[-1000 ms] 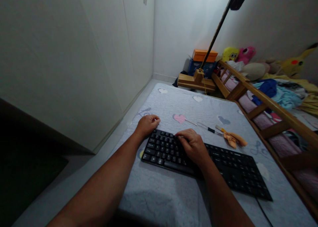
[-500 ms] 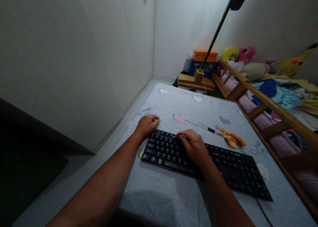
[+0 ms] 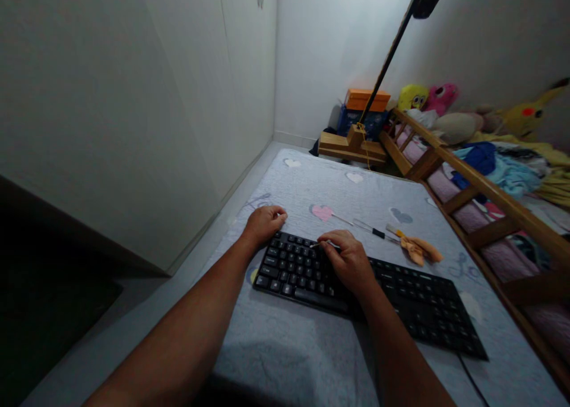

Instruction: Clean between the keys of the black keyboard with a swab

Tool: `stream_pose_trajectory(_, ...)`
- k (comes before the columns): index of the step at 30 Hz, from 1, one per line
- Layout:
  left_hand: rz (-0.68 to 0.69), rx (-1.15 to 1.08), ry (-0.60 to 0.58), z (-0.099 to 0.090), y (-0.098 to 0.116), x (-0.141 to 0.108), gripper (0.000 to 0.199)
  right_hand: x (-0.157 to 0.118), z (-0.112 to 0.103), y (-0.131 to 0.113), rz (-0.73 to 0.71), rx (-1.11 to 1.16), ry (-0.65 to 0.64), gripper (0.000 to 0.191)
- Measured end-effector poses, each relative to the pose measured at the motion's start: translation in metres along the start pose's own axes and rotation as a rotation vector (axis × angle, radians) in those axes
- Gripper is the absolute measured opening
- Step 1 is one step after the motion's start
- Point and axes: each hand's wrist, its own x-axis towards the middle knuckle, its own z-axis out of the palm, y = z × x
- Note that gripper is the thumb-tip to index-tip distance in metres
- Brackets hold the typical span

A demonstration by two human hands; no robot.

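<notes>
On the bed-like surface a black keyboard (image 3: 312, 273) lies at a slant. My left hand (image 3: 266, 221) rests against its far left corner, fingers curled together; whether they hold anything is hidden. My right hand (image 3: 347, 257) is over the middle of the keyboard, pinching a thin, light-coloured stick (image 3: 315, 245) whose tip points left over the upper keys. Beyond the keyboard lie a slim rod (image 3: 342, 219), a thin tool with a black grip (image 3: 378, 233), a brush-like tool with a yellow part (image 3: 395, 231) and a bunched orange cloth (image 3: 416, 251).
A wooden rail (image 3: 472, 175) runs along the right side, with clothes and plush toys behind it. At the far end a wooden stand (image 3: 354, 142) carries a slanted black pole. A pale wardrobe (image 3: 191, 98) stands left. The keyboard's cable (image 3: 472, 380) trails toward me.
My right hand has shifted slightly, and more of the thin stick shows to the left of its fingers. The left hand and the keyboard have stayed put.
</notes>
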Motion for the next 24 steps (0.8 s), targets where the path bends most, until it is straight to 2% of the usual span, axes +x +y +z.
stream_pose_trajectory(11,-0.002,-0.006,0.0,0.0008,-0.0008,0.0004,0.033,0.0004,-0.0003,-0.0002,0.0,-0.009,-0.024,0.014)
stream_pose_trajectory(24,-0.001,0.001,0.012,-0.0002,0.0008,-0.0003,0.034,0.0014,0.0022,0.0003,0.0,-0.033,0.024,0.017)
